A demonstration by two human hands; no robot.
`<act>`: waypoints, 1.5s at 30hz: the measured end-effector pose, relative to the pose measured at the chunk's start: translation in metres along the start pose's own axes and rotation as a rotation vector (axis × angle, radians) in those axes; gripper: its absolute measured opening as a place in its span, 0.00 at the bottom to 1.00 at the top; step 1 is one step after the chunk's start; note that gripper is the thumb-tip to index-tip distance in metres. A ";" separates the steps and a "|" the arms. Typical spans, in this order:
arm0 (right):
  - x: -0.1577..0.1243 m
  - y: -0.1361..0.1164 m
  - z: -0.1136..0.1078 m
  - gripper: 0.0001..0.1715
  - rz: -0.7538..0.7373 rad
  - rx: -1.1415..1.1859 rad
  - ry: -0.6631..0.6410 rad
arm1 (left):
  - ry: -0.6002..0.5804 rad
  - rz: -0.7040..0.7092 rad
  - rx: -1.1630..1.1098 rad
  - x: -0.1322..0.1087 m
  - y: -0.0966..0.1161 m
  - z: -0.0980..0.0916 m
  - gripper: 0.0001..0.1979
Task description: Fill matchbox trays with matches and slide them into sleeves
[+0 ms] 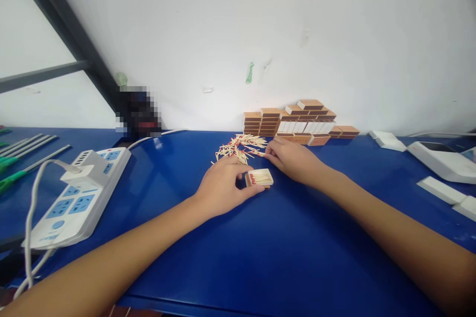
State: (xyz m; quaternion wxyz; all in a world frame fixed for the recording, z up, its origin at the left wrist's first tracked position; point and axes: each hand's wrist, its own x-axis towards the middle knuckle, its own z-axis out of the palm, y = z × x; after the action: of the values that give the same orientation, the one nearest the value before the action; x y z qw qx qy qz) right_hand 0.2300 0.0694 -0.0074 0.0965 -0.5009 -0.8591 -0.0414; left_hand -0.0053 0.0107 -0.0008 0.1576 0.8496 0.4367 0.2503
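My left hand [225, 185] is wrapped round a small open matchbox [261, 177], thumb along its near side and fingers behind it. Several red-tipped matches lie side by side in the box's white tray. Just beyond is a loose pile of matches [240, 146] on the blue table. At the pile's right edge, my right hand [280, 156] has its thumb and index finger pinched together on a match [260, 153]. The rest of its fingers are curled.
Matchboxes [305, 118] stand stacked against the wall. On the left lie a white power strip [80, 208] with a plugged-in adapter and cable, and green-handled screwdrivers [22, 171]. White flat blocks [441, 190] and a white device [442, 158] sit at the right.
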 end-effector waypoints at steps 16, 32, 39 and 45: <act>-0.048 -0.011 -0.028 0.15 -0.256 -0.072 0.121 | 0.041 0.000 0.030 0.002 -0.003 0.003 0.16; -0.051 -0.017 -0.035 0.14 -0.090 0.179 0.153 | 0.103 0.058 -0.012 0.001 0.002 0.002 0.16; -0.054 -0.033 -0.025 0.21 -0.066 0.095 0.144 | 0.169 -0.003 -0.025 0.002 0.005 0.002 0.17; -0.058 -0.043 -0.027 0.24 -0.047 -0.046 0.205 | 0.184 -0.011 -0.026 0.002 0.006 0.001 0.17</act>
State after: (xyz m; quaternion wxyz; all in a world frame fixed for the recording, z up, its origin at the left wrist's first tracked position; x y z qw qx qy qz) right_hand 0.2239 -0.0061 0.0083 0.1714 -0.4757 -0.8551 -0.1147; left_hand 0.0009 0.0090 0.0020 0.1292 0.8184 0.4509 0.3320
